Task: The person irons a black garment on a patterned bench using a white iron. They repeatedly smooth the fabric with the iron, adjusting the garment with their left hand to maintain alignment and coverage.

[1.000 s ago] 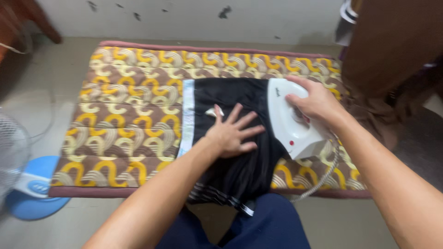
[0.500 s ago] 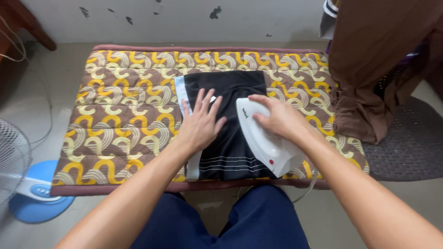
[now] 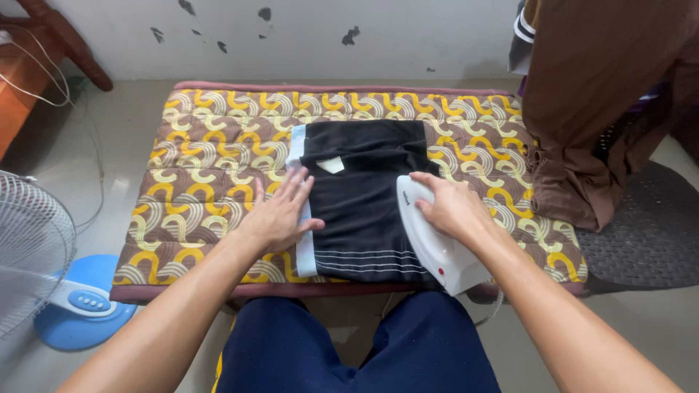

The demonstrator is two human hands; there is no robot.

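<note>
Black garment (image 3: pixel 364 204) lies flat at the centre of the patterned mat (image 3: pixel 211 167); pressing looks under way, with steady gliding seemingly called for next; the right hand (image 3: pixel 448 206), at three o'clock, is clamped on the white iron (image 3: pixel 437 244); the left hand (image 3: pixel 280 215), at nine o'clock, rests spread-fingered on the light hem.

Right hand (image 3: pixel 450 206) on white iron (image 3: pixel 435 240), left hand (image 3: pixel 280 215) flat at black garment (image 3: pixel 364 204) edge.
</note>
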